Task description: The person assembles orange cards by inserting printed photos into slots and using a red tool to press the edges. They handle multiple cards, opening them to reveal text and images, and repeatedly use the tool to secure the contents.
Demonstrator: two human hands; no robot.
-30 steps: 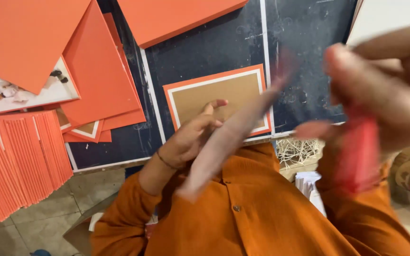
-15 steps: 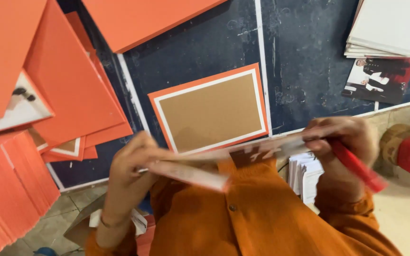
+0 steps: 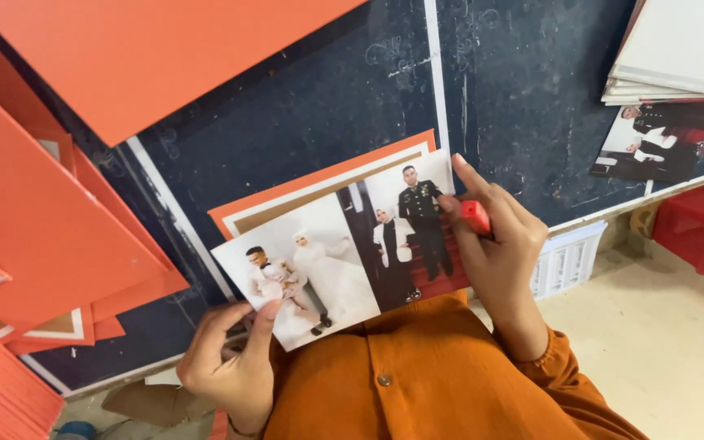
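Two hands [image 3: 234, 358] [image 3: 495, 244] | photo sheet [image 3: 344, 248] now face-up | possibly red tool [image 3: 476, 217]

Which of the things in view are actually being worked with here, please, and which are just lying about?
In hand:
- photo print, held by left hand and right hand
- small red tool in the right hand
- orange-bordered board beneath the print

Lying about:
- loose orange sheets
- stack of prints
- red crate
- white basket

Photo print [image 3: 344, 248], two wedding pictures side by side, face-up, tilted, over orange-framed board [image 3: 319, 183].
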